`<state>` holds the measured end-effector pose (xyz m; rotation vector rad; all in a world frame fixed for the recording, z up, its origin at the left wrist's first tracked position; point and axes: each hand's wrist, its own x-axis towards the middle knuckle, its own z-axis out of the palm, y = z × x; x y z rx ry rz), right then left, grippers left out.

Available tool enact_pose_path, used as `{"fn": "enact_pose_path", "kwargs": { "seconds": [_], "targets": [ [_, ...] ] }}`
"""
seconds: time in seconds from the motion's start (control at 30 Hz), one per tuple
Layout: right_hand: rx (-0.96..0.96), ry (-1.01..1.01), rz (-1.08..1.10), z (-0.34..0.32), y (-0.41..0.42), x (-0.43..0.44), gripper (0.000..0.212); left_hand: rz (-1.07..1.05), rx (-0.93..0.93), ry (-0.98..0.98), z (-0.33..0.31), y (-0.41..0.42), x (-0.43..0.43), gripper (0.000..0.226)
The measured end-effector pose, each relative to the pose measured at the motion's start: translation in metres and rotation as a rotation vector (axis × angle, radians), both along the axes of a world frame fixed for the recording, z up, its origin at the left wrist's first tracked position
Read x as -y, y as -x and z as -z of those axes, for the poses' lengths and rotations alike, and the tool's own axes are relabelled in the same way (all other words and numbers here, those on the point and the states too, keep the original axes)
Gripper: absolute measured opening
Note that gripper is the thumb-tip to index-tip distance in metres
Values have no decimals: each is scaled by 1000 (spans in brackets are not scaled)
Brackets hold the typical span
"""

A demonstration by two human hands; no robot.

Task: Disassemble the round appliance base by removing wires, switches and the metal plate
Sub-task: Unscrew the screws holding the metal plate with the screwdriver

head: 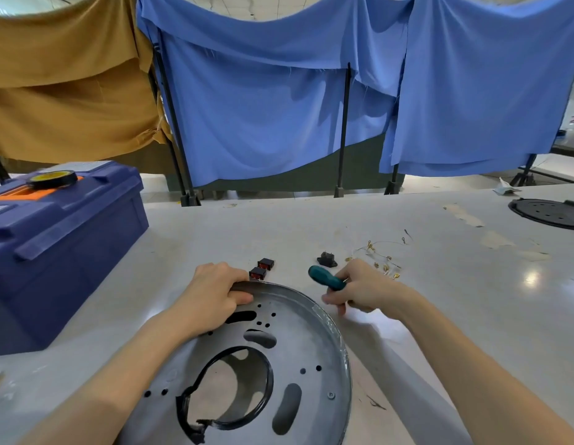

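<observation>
Currently, left hand (215, 293): grips far rim of metal plate (279, 364).
Right hand (359, 290): clasps screwdriver (327, 279), just beside that rim.
Switches (261, 268): just beyond the rim.
Toolbox (61, 252): well apart, leftward.

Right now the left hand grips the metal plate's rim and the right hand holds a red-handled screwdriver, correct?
No: the head view shows the screwdriver in the right hand has a green handle, not red. The left hand does grip the metal plate by its rim.
</observation>
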<state>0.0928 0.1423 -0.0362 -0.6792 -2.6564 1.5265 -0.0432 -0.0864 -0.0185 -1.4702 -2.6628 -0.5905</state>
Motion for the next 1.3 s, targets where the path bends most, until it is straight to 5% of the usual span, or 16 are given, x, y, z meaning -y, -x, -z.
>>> {"fn": "enact_pose_path", "kwargs": {
  "seconds": [0.23, 0.37, 0.6, 0.83, 1.07, 1.3],
  "targets": [
    [-40, -162, 248, -21, -32, -57, 4, -124, 40, 133, 3, -11, -22, 20],
    [66, -233, 293, -16, -48, -78, 8, -180, 50, 163, 4, -20, -43, 22],
    [130, -162, 275, 0, -56, -86, 8, -207, 64, 147, 5, -25, -73, 17],
    [-19, -99, 372, 0, -56, -93, 21, -194, 99, 138, 4, -27, -80, 11],
    [-159, -37, 185, -14, -37, -49, 42, -89, 275, 172, -12, -11, -52, 32],
    [-226, -270, 28, -13, -23, -15, 43, -74, 214, 28, -2, -18, -29, 31]
  ]
}}
